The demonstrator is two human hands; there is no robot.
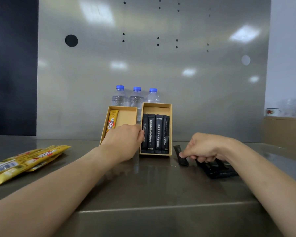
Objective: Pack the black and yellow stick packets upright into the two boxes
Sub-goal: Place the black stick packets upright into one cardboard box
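Observation:
Two tan cardboard boxes lean against water bottles. The left box (126,115) holds one yellow stick packet (112,120) along its left wall. The right box (157,107) holds several black stick packets (155,133) standing side by side. My left hand (125,141) rests between the boxes, fingertips touching the left edge of the right box and the leftmost black packet. My right hand (203,147) is curled over a loose pile of black packets (215,169) on the table, its fingertips pinching one black packet (180,155). A pile of yellow packets (24,161) lies at the far left.
Three blue-capped water bottles (136,97) stand behind the boxes against a shiny metal wall. The steel table (143,194) has a seam near its front edge. At the far right a brown carton (284,129) carries a flowered cup (272,112).

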